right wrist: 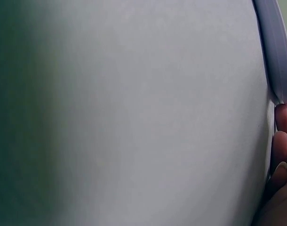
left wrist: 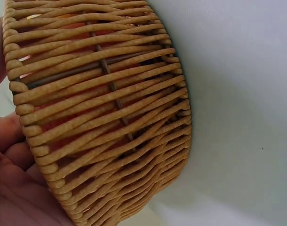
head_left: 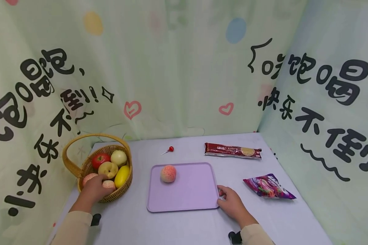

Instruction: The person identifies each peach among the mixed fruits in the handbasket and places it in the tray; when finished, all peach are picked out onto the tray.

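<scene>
With your left hand you seem to be picking from the basket, left of the tray; I cannot tell if its bent fingers already hold the near peach. Your right hand lightly pinches the tray's right edge. Next, I judge, a secure grip is needed before lifting. I count six visible fruits in the basket, one pink peach on the tray, one lollipop and one long packet behind it, one purple bag to its right.

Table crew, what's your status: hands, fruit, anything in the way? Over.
Left hand in fruit basket, grip unclear. Right hand at right edge of tray. One peach on tray. No obstruction seen between basket and tray.
</scene>
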The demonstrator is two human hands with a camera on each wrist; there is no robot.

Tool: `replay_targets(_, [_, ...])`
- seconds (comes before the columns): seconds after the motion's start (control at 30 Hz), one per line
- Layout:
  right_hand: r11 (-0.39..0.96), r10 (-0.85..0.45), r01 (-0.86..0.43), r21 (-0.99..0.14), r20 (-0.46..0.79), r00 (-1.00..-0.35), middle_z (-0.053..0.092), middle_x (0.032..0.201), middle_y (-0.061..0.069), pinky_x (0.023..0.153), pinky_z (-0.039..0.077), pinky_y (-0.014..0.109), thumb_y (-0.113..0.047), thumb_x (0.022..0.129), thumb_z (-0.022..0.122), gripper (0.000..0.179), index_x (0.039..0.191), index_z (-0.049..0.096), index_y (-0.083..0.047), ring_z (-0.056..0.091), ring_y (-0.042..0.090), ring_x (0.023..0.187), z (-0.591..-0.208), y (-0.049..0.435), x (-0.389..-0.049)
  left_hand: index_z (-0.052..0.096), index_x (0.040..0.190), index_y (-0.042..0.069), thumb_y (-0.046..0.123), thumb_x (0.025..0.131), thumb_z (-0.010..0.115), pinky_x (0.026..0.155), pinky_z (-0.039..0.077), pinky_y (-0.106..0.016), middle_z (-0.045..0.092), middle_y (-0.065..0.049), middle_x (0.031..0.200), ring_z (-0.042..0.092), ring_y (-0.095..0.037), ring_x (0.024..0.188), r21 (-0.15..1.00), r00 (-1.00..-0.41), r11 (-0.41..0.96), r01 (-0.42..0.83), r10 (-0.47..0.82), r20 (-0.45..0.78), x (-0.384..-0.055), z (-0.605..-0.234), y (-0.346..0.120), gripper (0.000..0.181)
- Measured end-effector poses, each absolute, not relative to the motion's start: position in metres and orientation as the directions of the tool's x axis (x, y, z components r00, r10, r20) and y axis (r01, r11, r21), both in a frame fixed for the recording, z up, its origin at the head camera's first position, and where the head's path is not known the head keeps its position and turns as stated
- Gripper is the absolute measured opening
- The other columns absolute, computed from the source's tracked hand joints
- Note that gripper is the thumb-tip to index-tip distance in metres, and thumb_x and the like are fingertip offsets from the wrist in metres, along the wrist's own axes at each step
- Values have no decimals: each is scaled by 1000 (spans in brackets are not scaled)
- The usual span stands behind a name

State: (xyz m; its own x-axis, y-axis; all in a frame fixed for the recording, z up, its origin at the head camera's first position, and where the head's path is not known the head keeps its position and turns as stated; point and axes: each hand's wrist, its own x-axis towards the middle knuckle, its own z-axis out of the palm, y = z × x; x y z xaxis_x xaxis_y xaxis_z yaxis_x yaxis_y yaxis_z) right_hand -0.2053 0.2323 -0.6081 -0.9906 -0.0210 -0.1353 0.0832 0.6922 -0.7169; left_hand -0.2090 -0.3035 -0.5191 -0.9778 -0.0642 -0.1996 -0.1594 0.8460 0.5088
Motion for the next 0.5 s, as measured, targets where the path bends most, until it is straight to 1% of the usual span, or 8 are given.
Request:
replay_targets(0.13, [695,-27,73,-716,-127,-992,62,103,1,88,51,40,-7,84,72,58,140,59,-1,54,20,98,-607,232,-206,55,134,-10,32,82,83,100,47,-64,60,-33,129,57,-45,112,507,-982,850,-144,-60,-177,-207,-518,-303,73])
replay_targets(0.5, [685,-37,61,-726,-119,-992,62,102,2,84,48,37,-4,82,71,59,139,60,1,53,19,95,-608,233,-206,58,133,-9,31,81,83,98,49,-61,62,-31,128,58,-41,108,513,-986,846,-147,-81,-148,-204,-517,-302,70])
